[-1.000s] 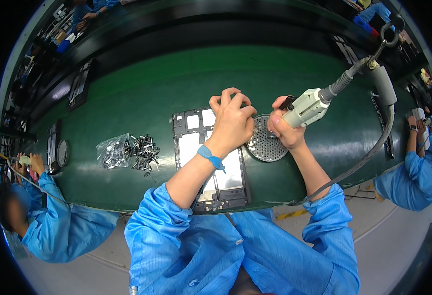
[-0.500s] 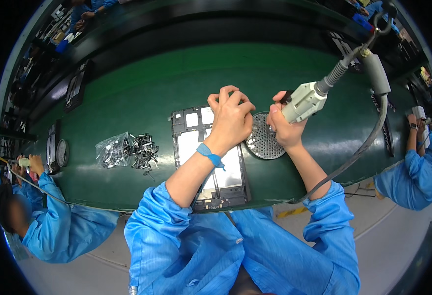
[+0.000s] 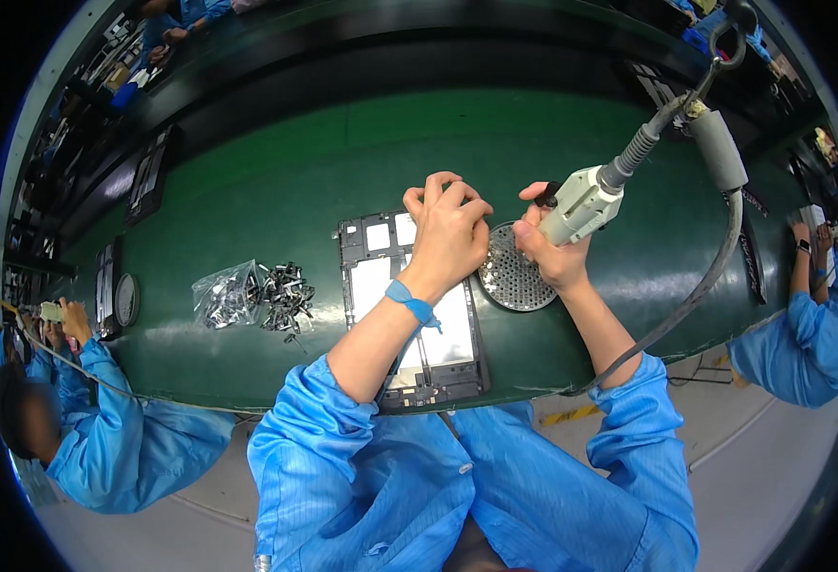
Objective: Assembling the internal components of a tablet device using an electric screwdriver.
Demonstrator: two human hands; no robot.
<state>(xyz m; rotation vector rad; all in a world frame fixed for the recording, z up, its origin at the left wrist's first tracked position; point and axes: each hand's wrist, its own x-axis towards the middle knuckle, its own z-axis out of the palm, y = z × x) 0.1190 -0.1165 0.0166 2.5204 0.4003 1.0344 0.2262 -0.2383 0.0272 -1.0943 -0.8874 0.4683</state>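
My right hand (image 3: 560, 262) is wrapped round a pale electric screwdriver (image 3: 586, 202), its body slanting up to a grey corded end. The driver's tip is hidden by my hand. Below it lies a round metal screw tray full of holes (image 3: 516, 284). My left hand (image 3: 448, 234), a blue band at its wrist, hovers over or rests on the upper right edge of an opened flat tablet-like device (image 3: 452, 329) with silver plates in a black frame. The left fingers are curled in, and what they pinch, if anything, is out of sight.
Left of the device are a clear plastic bag (image 3: 221, 297) and a loose pile of small black and silver parts (image 3: 287, 294). The driver's grey cable (image 3: 724, 257) loops down on the right. Co-workers in blue sit at both sides. A dark shelf edge runs along the back.
The view has shifted slightly, moving the bag and device a little right in the picture. The screwdriver has moved a little left and down. Both hands keep nearly the same pose.
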